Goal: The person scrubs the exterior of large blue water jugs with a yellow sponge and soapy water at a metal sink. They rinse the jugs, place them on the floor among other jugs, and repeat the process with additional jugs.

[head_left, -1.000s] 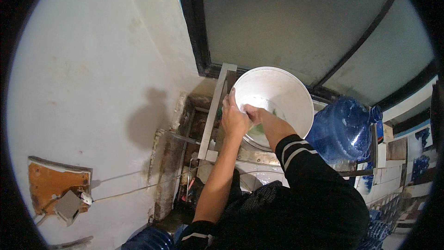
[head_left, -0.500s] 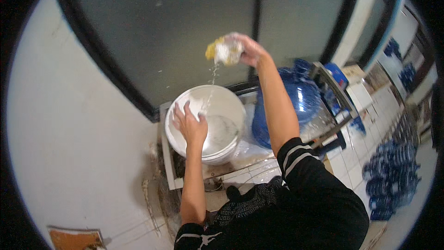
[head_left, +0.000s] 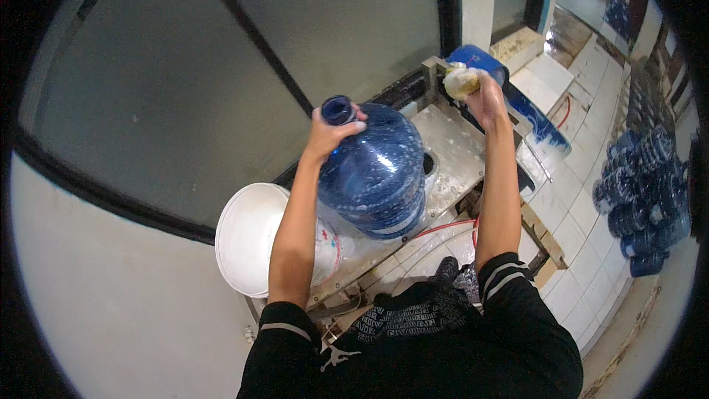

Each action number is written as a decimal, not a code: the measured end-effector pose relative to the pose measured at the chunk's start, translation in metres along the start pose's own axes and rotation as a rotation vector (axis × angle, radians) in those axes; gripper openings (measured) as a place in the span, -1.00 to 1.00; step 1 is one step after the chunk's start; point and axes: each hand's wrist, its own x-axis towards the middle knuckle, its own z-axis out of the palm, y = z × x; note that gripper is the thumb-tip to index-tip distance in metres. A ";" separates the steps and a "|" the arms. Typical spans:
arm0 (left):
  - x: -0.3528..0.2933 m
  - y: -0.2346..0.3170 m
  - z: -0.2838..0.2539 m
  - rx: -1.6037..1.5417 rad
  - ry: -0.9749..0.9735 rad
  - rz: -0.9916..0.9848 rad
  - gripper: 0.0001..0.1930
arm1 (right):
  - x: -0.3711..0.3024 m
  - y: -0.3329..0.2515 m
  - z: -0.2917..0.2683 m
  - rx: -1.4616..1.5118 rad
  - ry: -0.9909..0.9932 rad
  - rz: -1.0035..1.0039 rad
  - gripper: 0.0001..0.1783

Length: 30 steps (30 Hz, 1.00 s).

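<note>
A large blue water jug (head_left: 378, 166), flecked with suds, stands slightly tilted on a worn metal stand (head_left: 459, 149). Around its neck, just below the open mouth, the fingers of my left hand (head_left: 329, 137) are wrapped. My right hand (head_left: 487, 102) is raised to the right of the jug, apart from it, and grips a yellow sponge (head_left: 461, 83) covered with white foam. To the left of the jug is a white bucket (head_left: 247, 240), partly hidden behind my left forearm.
Frosted glass panels (head_left: 354, 22) rise behind the stand. Past its right end are a blue container (head_left: 476, 59) and a white box (head_left: 543, 83). Red hose (head_left: 447, 225) runs beneath. Several blue jugs (head_left: 642, 199) are stacked at the far right on the tiled floor (head_left: 580, 148).
My left hand has gone from over the bucket to the jug's neck. My right hand has carried the sponge rightward, away from above the bucket. The view has turned right.
</note>
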 end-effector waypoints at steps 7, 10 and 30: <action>-0.004 0.015 0.021 -0.153 0.505 -0.038 -0.84 | 0.006 0.040 -0.043 -0.042 0.030 0.041 -0.60; -0.005 0.011 0.006 -0.264 0.763 -0.089 -0.91 | 0.014 0.075 -0.012 -0.218 -0.057 -0.042 -0.51; -0.025 -0.028 -0.044 -0.251 0.957 0.050 -0.89 | -0.001 0.152 0.084 -0.848 -0.420 -0.502 -0.60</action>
